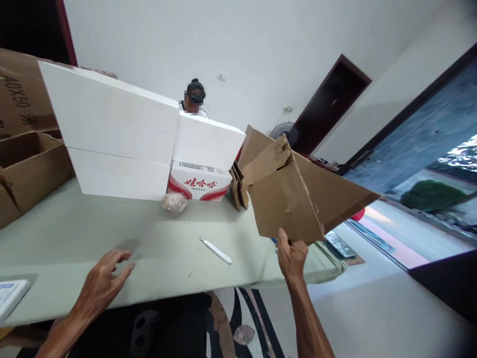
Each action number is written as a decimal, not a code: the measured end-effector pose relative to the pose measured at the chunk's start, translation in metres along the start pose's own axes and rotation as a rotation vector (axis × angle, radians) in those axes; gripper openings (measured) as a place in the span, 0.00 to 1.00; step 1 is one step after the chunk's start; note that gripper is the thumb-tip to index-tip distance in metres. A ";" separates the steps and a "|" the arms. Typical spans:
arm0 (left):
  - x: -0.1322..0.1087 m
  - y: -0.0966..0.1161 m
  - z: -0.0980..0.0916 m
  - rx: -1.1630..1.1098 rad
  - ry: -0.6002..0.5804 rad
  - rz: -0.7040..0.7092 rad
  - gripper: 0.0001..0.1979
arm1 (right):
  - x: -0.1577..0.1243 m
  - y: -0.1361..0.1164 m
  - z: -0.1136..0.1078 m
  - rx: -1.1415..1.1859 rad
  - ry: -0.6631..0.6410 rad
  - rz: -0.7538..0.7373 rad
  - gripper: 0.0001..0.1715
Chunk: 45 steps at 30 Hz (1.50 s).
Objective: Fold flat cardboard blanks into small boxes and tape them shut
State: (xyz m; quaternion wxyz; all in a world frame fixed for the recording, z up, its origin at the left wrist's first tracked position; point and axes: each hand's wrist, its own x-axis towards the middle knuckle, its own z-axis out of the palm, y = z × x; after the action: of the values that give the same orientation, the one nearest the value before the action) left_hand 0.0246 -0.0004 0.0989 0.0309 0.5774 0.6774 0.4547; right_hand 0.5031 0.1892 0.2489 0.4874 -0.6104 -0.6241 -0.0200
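My right hand (292,253) grips the lower edge of a brown cardboard box (286,199), thumb on the near face. The box is tilted, with its flaps spread open, over the table's right end. My left hand (106,278) hovers over the left part of the green-covered table (156,243), fingers apart and holding nothing. Between the hands lies a white utility knife (216,250). Farther back, a crumpled ball of clear tape (174,203) sits in front of a white and red printed carton (200,181).
White boxes (119,119) are stacked along the table's back. Open brown cartons (33,164) stand at the left, and folded cardboard (238,186) leans beside the printed carton. A white flat object (13,296) lies at the left front edge. A person (194,97) is behind the boxes.
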 end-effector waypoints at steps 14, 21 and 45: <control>-0.035 -0.019 0.045 0.180 0.113 0.266 0.05 | 0.136 0.039 0.173 -0.272 -0.229 0.122 0.16; -0.031 -0.009 0.042 0.141 0.122 0.238 0.05 | 0.144 0.052 0.215 -0.174 -0.283 0.026 0.22; 0.016 0.097 -0.025 -0.151 0.184 0.150 0.20 | -0.066 0.053 0.178 0.164 -0.415 -0.040 0.32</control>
State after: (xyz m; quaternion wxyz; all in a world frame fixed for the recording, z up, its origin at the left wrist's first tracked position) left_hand 0.0786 -0.0101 0.1845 -0.0221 0.5785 0.5963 0.5562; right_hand 0.4263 0.2642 0.0840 0.3960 -0.5475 -0.7224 0.1473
